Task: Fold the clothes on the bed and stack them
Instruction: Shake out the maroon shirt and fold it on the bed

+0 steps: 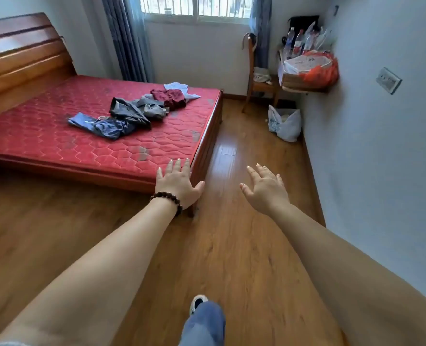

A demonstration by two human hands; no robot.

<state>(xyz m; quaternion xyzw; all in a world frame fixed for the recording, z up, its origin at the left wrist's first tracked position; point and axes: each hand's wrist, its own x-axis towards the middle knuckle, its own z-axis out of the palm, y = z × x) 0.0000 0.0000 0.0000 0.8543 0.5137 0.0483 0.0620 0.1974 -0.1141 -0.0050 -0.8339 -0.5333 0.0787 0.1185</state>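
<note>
Fingers of both hands are spread straight and hold nothing. The left hand [178, 182], with a beaded bracelet [168, 199] at its wrist, reaches out in line with the near corner of the bed [57, 143]; whether it touches the frame cannot be told. The right hand [265, 189] hangs over the wooden floor [232, 245], apart from the bed. Unfolded clothes [134, 111] lie in a loose heap on the red mattress, well away from both hands: blue, grey, dark red and pale pieces overlapping.
</note>
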